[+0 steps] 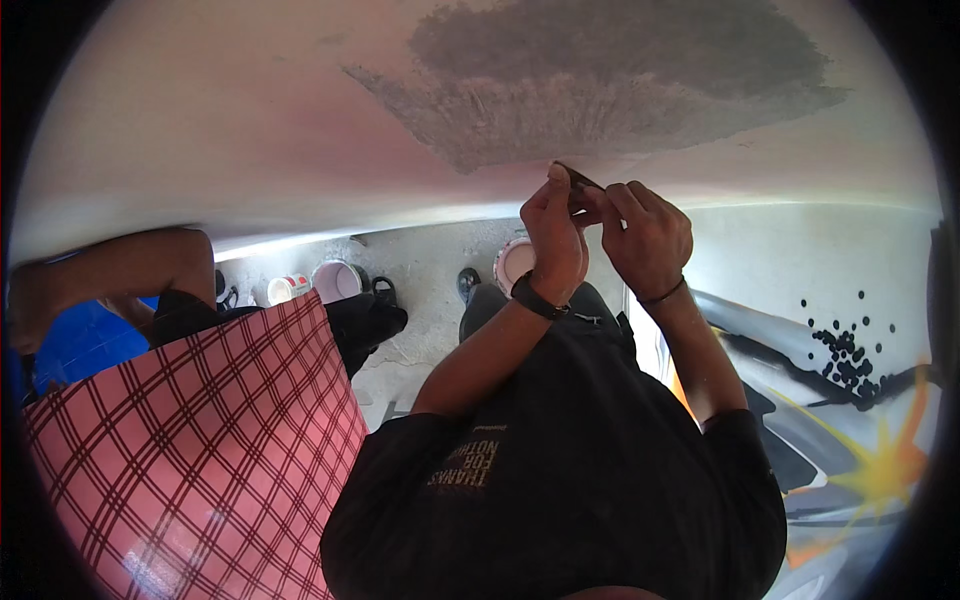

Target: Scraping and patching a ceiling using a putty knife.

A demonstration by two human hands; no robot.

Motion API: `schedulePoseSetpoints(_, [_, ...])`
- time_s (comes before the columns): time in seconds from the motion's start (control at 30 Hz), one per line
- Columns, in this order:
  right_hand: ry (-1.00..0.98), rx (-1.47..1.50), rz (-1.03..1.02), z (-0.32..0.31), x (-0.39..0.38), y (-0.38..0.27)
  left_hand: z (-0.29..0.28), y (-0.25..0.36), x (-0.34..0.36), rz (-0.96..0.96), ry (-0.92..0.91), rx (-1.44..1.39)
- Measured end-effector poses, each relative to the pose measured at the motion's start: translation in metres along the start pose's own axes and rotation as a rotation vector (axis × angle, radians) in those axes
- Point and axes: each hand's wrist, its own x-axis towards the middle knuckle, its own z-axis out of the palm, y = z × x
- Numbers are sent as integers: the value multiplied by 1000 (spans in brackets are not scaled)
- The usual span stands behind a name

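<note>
My left hand (556, 238) and my right hand (648, 242) are raised close together in front of a pale pinkish wall (250, 110). Between them they pinch a thin, dark, flat piece (580, 178) whose exact kind does not show. The left thumb and fingers close on its upper end; bent right fingers grip the other end. Just beyond the hands, a rough grey patch (610, 70) spreads over the wall. Whether the piece touches the wall I cannot tell.
At left, another person's bent arm (130, 265) is beside a blue thing (90, 345) and a pink checked surface (210, 440). Below are a pinkish bucket (340, 281), a white tub (286, 290) and another bucket (513, 258) on the grey floor (430, 260). A painted wall (860, 300) stands right.
</note>
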Motion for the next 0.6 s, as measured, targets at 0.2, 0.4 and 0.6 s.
schedulePoseSetpoints(0.2, [-3,43,-76,16,10,-5,1,13,9,67,22,-62])
schedulePoseSetpoints(0.4, [41,-80,-51,-28,2,26,27,-23,0,-9,-131,41])
schedulePoseSetpoints(0.6, [36,-81,-97,-26,10,39,35,-37,3,25,-154,-84])
